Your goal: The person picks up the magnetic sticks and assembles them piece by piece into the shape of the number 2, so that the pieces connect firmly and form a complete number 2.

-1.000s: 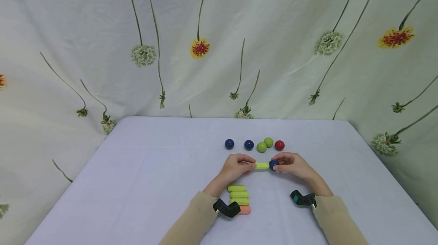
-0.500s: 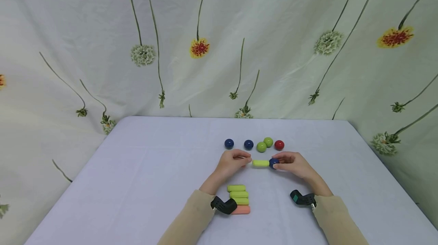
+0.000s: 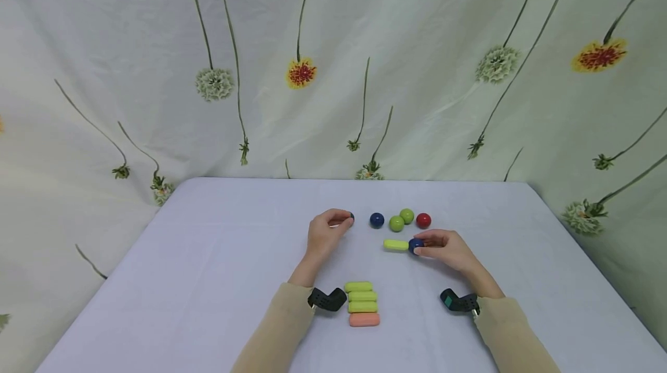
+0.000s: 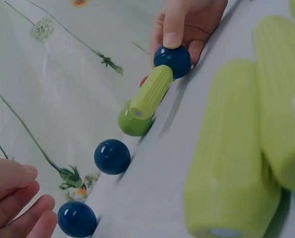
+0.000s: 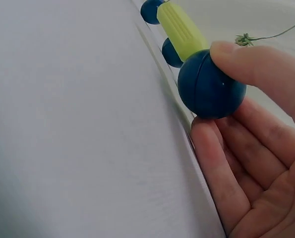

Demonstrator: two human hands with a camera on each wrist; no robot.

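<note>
My right hand [image 3: 443, 250] pinches a dark blue ball [image 5: 211, 85] between thumb and fingers. A yellow-green ridged rod [image 3: 396, 244] sticks out from that ball to the left, its free end showing a small grey metallic disc in the left wrist view. At the far left of the row of balls is my left hand [image 3: 324, 235], fingers loosely bent and holding nothing. Its fingertips are right beside another blue ball [image 4: 77, 219], which is mostly hidden behind them in the head view.
Farther right in the row lie a blue ball [image 3: 377, 220], two green balls [image 3: 396, 223] and a red ball [image 3: 423, 220]. Nearer the body, several yellow-green rods [image 3: 362, 296] lie side by side above an orange rod [image 3: 364, 320]. A flowered cloth [image 3: 427, 72] hangs behind the table.
My left hand has let go of the yellow-green rod and moved left and away from the body to the leftmost blue ball. The right hand keeps holding its ball with the rod attached.
</note>
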